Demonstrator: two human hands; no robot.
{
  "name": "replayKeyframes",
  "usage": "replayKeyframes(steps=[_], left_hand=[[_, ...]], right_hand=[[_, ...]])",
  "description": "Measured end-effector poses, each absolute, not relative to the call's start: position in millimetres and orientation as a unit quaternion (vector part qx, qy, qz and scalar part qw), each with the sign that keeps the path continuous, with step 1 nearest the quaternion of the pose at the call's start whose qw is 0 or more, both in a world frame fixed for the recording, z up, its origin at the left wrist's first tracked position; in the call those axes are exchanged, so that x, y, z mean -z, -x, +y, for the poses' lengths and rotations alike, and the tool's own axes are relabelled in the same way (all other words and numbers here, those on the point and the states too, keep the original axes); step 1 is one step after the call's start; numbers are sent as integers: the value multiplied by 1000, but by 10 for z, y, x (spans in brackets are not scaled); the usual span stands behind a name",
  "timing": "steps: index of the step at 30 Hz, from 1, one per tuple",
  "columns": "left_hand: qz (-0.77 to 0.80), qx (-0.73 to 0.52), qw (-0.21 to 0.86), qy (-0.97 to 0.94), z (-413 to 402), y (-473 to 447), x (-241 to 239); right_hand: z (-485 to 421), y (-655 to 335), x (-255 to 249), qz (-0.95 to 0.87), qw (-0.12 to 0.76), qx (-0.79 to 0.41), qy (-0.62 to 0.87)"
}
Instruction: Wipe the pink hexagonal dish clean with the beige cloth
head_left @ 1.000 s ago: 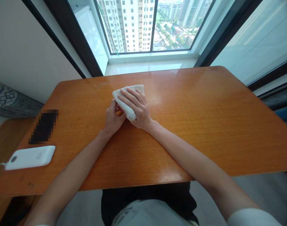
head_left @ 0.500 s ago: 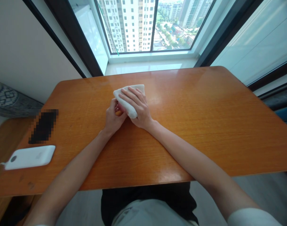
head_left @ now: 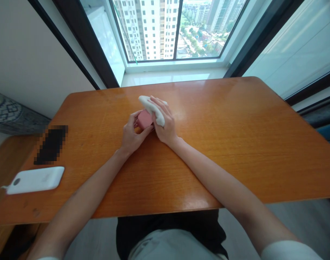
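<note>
My left hand (head_left: 131,135) grips a small pink object (head_left: 144,119) near the middle of the orange wooden table (head_left: 221,144), with thumb and fingers closed round it. My right hand (head_left: 165,124) is closed on a folded white cloth (head_left: 152,107), which it presses against the right side and top of the pink object. The two hands touch each other. Most of the pink object is hidden by the fingers and the cloth.
A white power bank (head_left: 35,180) lies at the table's left front, with a dark blurred-out flat item (head_left: 50,144) behind it. A lower wooden surface (head_left: 2,159) adjoins on the left. Large windows (head_left: 165,29) run behind the table.
The cloth lay flat on the table under my right hand; now it is lifted and bunched, and a pink object shows in my left hand. Both hands have risen slightly.
</note>
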State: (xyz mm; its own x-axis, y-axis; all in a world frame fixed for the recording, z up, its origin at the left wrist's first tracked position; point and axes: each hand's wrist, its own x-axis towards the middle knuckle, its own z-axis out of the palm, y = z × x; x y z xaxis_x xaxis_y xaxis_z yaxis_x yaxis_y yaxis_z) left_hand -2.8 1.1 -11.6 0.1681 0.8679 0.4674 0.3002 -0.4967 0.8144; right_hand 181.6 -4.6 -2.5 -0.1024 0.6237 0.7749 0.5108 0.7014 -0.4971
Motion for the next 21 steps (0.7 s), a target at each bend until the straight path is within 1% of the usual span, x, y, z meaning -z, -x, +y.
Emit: replayKeyframes(steps=[2,4,6,9,11,13,16,18,19,21], left_hand=[[412,-494,277,-714,-15,2,66],[411,-490,275,-718,-28,-8,38],[411,-493,273,-717,-19,8,53],[418,-488,273,-717,15,57,126],[424,-483,271,-717,29,74,157],[423,-487,270,-715,25,62,147],[417,-493,276,-712,-4,12,80],[415,-493,278,-713,-19,-9,49],[413,-493,279,-713,-20,-10,46],[407,-495,281,-715,-8,8,72]], right_hand=[[66,-1836,108,-651,604,-96,449],[112,-1860,148,-609,629,-114,470],[50,-1867,107,-665,601,-89,434],[-136,-1831,-39,-789,512,-28,339],[-196,-1801,-101,-814,484,-13,321],[-151,-1790,-80,-790,501,-23,352],[32,-1823,63,-685,579,-77,435],[114,-1858,142,-624,616,-97,471],[119,-1872,153,-621,619,-90,473],[51,-1879,108,-673,591,-48,442]])
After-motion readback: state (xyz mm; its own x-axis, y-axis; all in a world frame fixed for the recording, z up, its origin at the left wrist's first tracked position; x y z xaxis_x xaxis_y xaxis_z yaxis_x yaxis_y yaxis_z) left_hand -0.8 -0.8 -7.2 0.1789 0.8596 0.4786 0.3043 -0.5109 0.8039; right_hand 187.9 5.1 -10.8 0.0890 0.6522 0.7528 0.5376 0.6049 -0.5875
